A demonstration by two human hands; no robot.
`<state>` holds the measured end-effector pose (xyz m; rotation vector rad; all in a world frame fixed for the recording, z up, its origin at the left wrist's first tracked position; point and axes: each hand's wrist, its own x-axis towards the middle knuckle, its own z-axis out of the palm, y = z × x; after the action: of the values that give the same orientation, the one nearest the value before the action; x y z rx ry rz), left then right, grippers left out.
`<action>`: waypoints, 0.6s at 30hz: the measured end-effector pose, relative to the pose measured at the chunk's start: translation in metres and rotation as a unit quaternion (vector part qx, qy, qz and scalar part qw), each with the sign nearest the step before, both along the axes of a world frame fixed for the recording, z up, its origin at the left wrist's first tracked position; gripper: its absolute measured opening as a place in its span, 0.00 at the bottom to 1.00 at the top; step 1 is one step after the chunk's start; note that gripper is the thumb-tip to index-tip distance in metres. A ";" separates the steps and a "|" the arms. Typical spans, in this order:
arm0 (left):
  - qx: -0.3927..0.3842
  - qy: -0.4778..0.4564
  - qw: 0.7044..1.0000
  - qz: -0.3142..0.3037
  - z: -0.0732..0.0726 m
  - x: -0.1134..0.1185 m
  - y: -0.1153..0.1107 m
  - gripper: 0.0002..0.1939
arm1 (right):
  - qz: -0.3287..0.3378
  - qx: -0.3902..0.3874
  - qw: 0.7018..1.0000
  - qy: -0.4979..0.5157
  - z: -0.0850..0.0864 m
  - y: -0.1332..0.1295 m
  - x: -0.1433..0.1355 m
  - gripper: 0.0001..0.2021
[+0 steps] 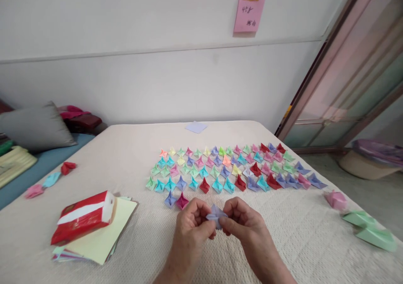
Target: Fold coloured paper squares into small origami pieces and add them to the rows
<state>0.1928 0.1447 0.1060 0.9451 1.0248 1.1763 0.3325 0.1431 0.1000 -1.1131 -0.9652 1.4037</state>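
A small folded lavender paper (216, 215) is held between my two hands near the front of the table. My left hand (193, 227) pinches its left corner between thumb and fingers. On the other side, the thumb and fingers of my right hand (242, 223) grip the right part. Just beyond my hands stand rows of small folded paper boats in many colours. The nearest short row has a lavender boat (170, 199) and a magenta boat (181, 201), the latter close to my left hand.
At left, a red and white packet (85, 217) lies on stacked paper sheets (118, 225). A lavender sheet (196, 127) lies at the far edge. Larger pink (336, 200) and green folded pieces (376, 237) lie at right; red, blue and pink ones at far left.
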 end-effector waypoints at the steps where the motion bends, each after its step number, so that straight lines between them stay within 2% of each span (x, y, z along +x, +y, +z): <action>1: -0.005 -0.005 1.000 0.001 0.001 0.000 0.000 0.07 | -0.003 0.001 1.000 0.001 0.000 0.000 0.000 0.09; 7: -0.010 -0.038 0.999 0.008 0.000 0.001 0.001 0.08 | -0.014 0.001 1.000 0.017 0.000 0.000 -0.002 0.10; 14: 0.029 0.016 0.999 -0.011 -0.004 0.000 -0.002 0.11 | -0.028 0.015 0.999 -0.025 -0.003 0.000 -0.006 0.10; 18: 0.010 0.011 1.000 -0.002 0.000 -0.001 -0.002 0.11 | 0.006 0.008 1.000 -0.012 -0.003 0.000 -0.008 0.10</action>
<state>0.1922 0.1427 0.1064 0.9777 1.0294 1.1779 0.3244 0.1426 0.0971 -1.1177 -1.0000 1.3924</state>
